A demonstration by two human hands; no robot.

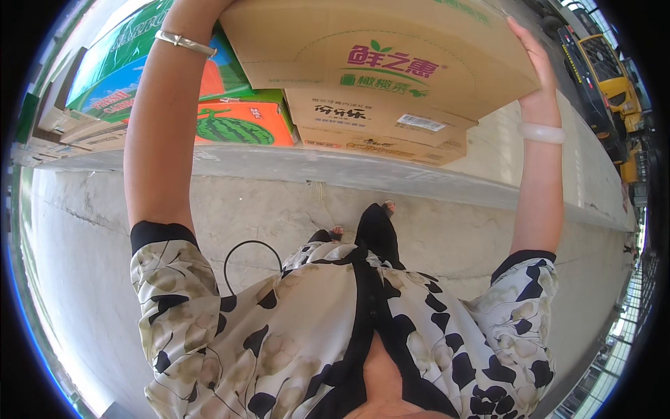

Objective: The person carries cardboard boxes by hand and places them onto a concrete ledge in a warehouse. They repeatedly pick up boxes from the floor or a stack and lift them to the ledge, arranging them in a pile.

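A large brown cardboard box (391, 49) with purple and green print is at the top of the view, tilted above other cartons. My right hand (536, 61) lies against its right side, fingers along the edge. My left hand (209, 4) reaches the box's upper left corner; the picture's upper rim cuts it off, so its fingers are hidden. Below the box is another brown carton (335, 115) with dark print and a white label. An orange carton with a watermelon picture (237, 126) stands to the left of it, partly behind my left forearm.
Green and blue printed cartons (115, 66) are stacked at the far left. The stacks stand on a pale raised ledge (488, 157), with a concrete floor (433, 209) in front of it around my feet. A yellow and black forklift (607, 77) is at the right.
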